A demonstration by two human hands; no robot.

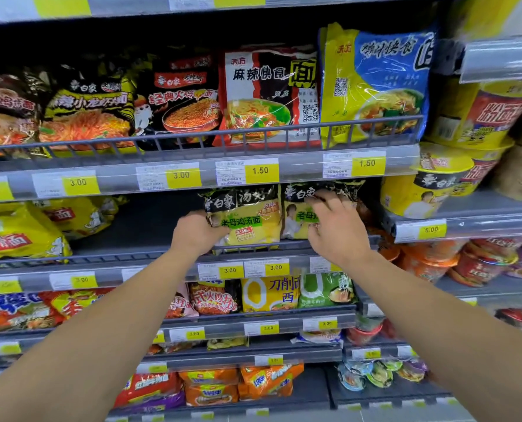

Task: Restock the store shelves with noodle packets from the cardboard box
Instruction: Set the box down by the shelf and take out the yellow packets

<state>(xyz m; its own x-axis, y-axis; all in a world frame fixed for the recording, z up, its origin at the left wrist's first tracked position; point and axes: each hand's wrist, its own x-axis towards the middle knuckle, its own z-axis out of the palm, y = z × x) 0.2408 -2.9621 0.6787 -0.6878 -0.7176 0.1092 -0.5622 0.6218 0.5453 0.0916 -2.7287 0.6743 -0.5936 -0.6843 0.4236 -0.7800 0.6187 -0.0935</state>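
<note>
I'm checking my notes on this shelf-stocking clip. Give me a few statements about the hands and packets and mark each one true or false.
1. Both hands are at yellow-and-black noodle packets on the second shelf. True: the left hand grips the left packet; the right hand rests on the right packet.
2. The right hand's fingers are closed in a fist. False: they are spread over the packet.
3. The shelf space left of these packets is filled to the rail. False: a dark gap shows there.
4. The price tag below the left packet reads 3.00. True.
5. The cardboard box is in view. False: none shows.
</note>
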